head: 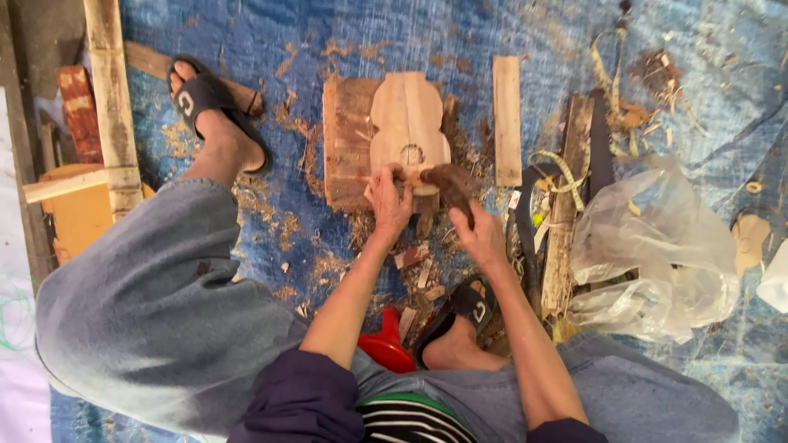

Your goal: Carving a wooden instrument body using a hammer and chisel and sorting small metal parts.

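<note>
Near the middle of the frame the left hand (388, 199) is closed on the lower end of a pale carved wooden piece (409, 127), its fingers curled over the edge close to a small round mark on the wood. Just to the right, the right hand (480, 236) is wrapped around the handle of a dark brown wooden mallet (449, 182), whose head sits against the bottom edge of the carved piece, beside the left hand's fingers. The carved piece has a rounded, waisted outline and lies on a reddish-brown wooden block (345, 143) that rests on a blue tarp (271, 33) covering the floor. Wood chips and shavings (414, 267) are scattered below the hands and around the block. To the right of the block lies a narrow pale wooden strip (507, 119), upright in the frame. Further right a longer rough plank (565, 209) lies with a measuring tape (562, 172) looped across it, and beyond that a crumpled clear plastic bag (657, 254). The person's feet wear black sandals: one (205, 102) at the upper left, the other (460, 312) just below the hands. A red object (386, 349) shows beside the lower foot. At the far left a bamboo pole (111, 98) runs down the frame.
</note>
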